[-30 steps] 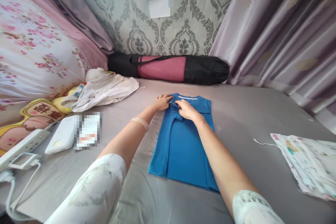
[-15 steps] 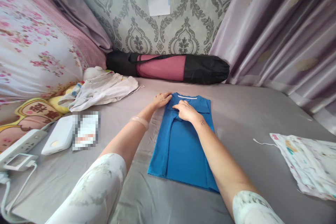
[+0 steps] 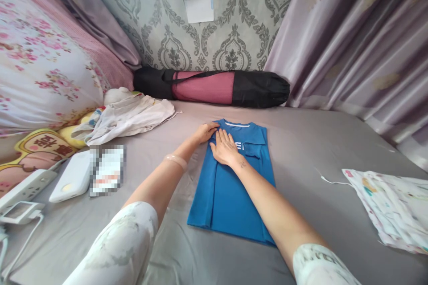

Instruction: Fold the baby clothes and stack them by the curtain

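Observation:
A blue T-shirt (image 3: pixel 237 196) lies on the bed with both sides folded inward, its neckline at the far end. White lettering (image 3: pixel 238 146) shows in part on its chest. The right sleeve (image 3: pixel 254 148) rests folded over the front. My left hand (image 3: pixel 206 132) touches the shirt's far left shoulder, its fingers laid over the edge. Beside it, my right hand (image 3: pixel 224 148) presses flat on the upper left of the shirt, fingers extended, covering the cloth beneath.
A black and pink rolled mat bag (image 3: pixel 203 87) lies along the wall. At left are a crumpled pale cloth (image 3: pixel 133 113), a white power bank (image 3: pixel 74 176), a power strip (image 3: pixel 28 189) and a pixelated packet (image 3: pixel 107 170). Folded patterned cloth (image 3: pixel 394 209) lies at right.
My right hand has moved left and flattened from curled fingers near the chest's middle, uncovering the white lettering. My left hand stays near the shoulder. The view has shifted slightly.

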A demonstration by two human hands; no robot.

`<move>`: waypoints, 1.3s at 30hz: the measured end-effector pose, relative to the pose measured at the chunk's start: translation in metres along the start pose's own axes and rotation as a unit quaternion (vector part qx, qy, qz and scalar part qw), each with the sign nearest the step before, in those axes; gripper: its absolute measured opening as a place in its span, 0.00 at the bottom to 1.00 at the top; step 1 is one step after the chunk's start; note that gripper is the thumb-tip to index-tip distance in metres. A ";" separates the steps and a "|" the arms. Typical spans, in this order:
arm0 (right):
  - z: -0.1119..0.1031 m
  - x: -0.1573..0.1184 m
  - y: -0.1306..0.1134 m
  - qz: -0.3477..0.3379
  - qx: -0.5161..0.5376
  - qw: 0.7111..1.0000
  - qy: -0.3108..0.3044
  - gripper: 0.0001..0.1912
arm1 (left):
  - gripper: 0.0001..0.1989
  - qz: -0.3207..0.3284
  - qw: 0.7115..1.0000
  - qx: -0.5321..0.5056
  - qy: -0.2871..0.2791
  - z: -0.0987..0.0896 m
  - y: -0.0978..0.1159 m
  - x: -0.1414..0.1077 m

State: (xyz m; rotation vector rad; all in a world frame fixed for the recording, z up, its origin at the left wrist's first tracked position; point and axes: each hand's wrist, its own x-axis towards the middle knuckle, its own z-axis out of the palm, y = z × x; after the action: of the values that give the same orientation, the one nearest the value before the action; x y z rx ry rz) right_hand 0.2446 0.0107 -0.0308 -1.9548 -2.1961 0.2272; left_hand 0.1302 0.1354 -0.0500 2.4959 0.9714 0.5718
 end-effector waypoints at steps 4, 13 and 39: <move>0.007 0.001 0.003 0.007 0.004 1.000 0.003 0.35 | 0.20 0.026 0.999 0.021 0.002 0.008 -0.014 0.001; 0.003 0.001 0.003 0.010 0.009 1.000 -0.019 0.36 | 0.23 -0.036 0.996 0.084 -0.007 0.007 0.001 -0.005; -0.012 0.046 -0.013 0.003 -0.032 0.999 -0.015 0.34 | 0.27 0.009 0.987 0.120 -0.111 -0.018 0.151 -0.238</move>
State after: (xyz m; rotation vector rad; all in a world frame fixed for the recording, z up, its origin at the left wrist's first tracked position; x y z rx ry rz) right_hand 0.2299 0.0544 -0.0139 -2.0038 -2.2434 0.1917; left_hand 0.0423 -0.1302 -0.0137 2.7097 0.9820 0.1836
